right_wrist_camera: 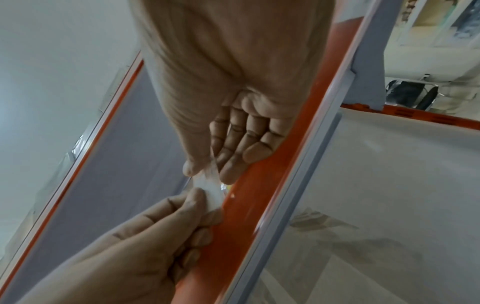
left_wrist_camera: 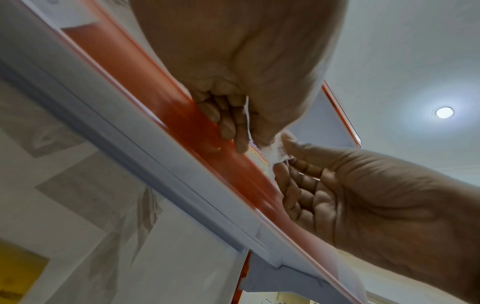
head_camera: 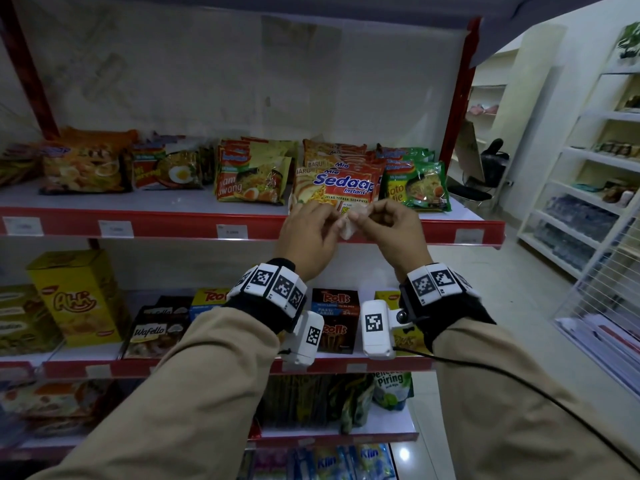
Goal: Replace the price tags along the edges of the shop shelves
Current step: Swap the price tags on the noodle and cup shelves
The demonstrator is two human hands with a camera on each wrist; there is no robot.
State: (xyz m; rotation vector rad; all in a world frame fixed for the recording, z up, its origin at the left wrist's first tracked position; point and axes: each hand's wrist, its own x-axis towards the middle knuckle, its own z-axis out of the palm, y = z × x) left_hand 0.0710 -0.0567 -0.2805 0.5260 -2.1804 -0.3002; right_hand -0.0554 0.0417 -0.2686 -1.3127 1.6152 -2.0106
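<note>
A small white price tag [head_camera: 348, 231] is held between both hands in front of the red shelf edge rail [head_camera: 173, 223], just below the Sedaap noodle packs [head_camera: 341, 183]. My left hand [head_camera: 333, 220] pinches the tag's left side with curled fingers. My right hand [head_camera: 361, 220] pinches its right side between thumb and forefinger. In the left wrist view the tag [left_wrist_camera: 278, 148] bridges my left hand [left_wrist_camera: 248, 142] and right hand [left_wrist_camera: 283, 157] against the rail [left_wrist_camera: 182, 115]. In the right wrist view my right hand [right_wrist_camera: 205, 174] and left hand [right_wrist_camera: 206, 203] grip the crumpled tag [right_wrist_camera: 210, 193].
White tags sit in the rail at the left [head_camera: 22, 226], [head_camera: 116, 229], middle [head_camera: 232, 232] and right end [head_camera: 468, 236]. Noodle packs [head_camera: 252, 174] fill the shelf above the rail; snack boxes [head_camera: 78, 296] stand on the shelf below. White racks [head_camera: 588, 188] line the right wall.
</note>
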